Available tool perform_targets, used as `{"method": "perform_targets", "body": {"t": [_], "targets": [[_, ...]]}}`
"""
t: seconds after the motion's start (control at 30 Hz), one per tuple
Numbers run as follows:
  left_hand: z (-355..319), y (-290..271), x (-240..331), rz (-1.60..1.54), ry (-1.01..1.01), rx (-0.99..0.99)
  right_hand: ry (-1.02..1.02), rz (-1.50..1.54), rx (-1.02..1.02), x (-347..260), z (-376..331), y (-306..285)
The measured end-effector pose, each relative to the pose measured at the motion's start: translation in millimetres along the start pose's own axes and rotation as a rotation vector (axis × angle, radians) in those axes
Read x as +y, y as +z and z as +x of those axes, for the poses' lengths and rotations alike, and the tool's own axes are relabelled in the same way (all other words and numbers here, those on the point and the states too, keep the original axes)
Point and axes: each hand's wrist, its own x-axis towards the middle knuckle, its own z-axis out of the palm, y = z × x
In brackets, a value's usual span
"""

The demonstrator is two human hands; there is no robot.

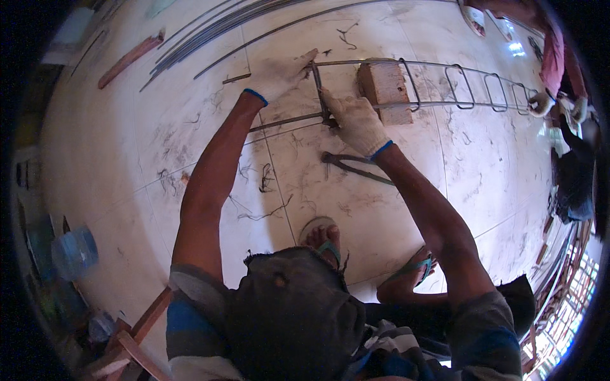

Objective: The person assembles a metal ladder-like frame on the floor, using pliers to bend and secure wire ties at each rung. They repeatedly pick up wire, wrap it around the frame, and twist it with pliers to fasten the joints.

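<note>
Both my hands wear pale gloves with blue cuffs and are at a steel rebar frame of long rods with bent stirrups. My left hand (279,77) is closed at the upper corner of the end stirrup (318,81), where the upper rod meets it; its fingertips point up and right. On the stirrup's right side, my right hand (356,122) has its fingers against it, just above the lower rod (289,122). The palms hide the exact grip. Under the frame sits a reddish brick block (384,86). Pincers (356,167) with dark handles lie on the floor below my right hand.
Several loose rebar rods (210,39) lie at the far left, near a reddish wooden piece (131,58). More stirrups (459,86) hang along the frame. At the far right, a co-worker's gloved hand (541,103) is at its other end. Wire scraps (265,178) litter the tiled floor.
</note>
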Motion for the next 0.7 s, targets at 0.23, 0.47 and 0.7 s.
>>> {"method": "perform_targets", "body": {"t": [0.23,0.47,0.7], "targets": [[-3,-3,9,0.095,0.020,0.134,-0.003,-0.066,-0.042,0,4,8],[-13,7,46,0.226,-0.116,0.379,-0.053,-0.058,0.026,-3,2,5],[-9,5,39,0.212,-0.063,0.343,0.032,-0.114,-0.115,-5,4,5]]}}
